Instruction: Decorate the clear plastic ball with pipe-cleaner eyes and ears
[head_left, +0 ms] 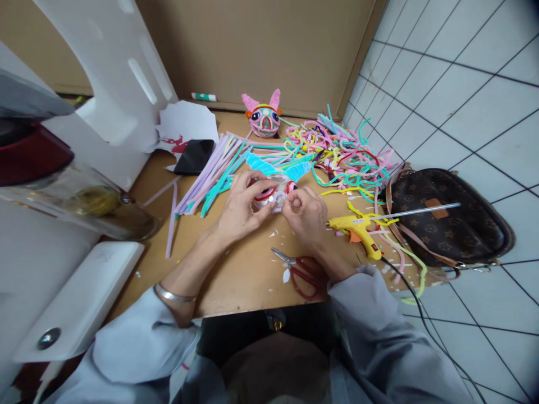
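Note:
Near the middle of the table, my left hand [244,205] is wrapped round the left side of a clear round craft head [277,193] with red-rimmed eyes and turquoise ears [297,166]. The fingertips of my right hand [305,213] are pinched together at the head's front right, by a pale lilac ring; whatever they hold is too small to make out. Below my right hand lie scissors with red handles [304,276]. A yellow glue gun [357,225] rests to the right, with a clear glue stick in its back.
Behind stands a finished-looking pink-eared head [264,120]. Straight pipe cleaners [214,174] and a black phone [194,157] lie left, a tangled pile [349,154] back right. A brown handbag [448,216] sits right, a glass jug [84,196] left. The glue gun's cord [415,297] trails right.

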Demonstrator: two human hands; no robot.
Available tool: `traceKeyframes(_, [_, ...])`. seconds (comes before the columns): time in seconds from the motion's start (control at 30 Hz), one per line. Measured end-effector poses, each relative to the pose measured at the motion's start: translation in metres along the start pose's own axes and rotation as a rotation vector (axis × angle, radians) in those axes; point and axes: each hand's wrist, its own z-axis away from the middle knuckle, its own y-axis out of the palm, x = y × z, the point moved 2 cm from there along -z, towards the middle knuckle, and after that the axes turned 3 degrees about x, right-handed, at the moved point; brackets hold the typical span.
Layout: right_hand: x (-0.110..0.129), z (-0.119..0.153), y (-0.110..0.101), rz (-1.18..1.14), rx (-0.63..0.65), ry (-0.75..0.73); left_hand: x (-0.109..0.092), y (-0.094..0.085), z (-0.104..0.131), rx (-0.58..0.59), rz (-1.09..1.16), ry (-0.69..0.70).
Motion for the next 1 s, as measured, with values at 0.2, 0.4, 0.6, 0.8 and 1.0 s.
traceKeyframes(0.2, [-0.0039,-0.0026,-0.0025,-0.023,-0.001,-0.046,0.0015,-0.0007,-0.0006,0.013,-0.003,0.012])
traceKeyframes(0.4, [-0.0068,-0.0052,-0.0037,-0.035,-0.008,-0.157,0.0034,-0.0009,0.0001,0.037,-0.004,0.006])
traceKeyframes(0.6, [-0.0089,-0.0068,-0.0033,0.014,0.014,-0.232,0.0036,-0.0006,0.0005,0.032,0.010,0.002])
traceKeyframes(0.8, [-0.0101,-0.0076,-0.0027,0.037,0.007,-0.265,0.0024,-0.0001,0.0005,0.017,0.029,-0.006])
traceKeyframes(1.0, [-0.0089,-0.0091,-0.0080,-0.027,0.088,-0.186,0.0011,-0.0003,0.0009,0.007,0.030,-0.015])
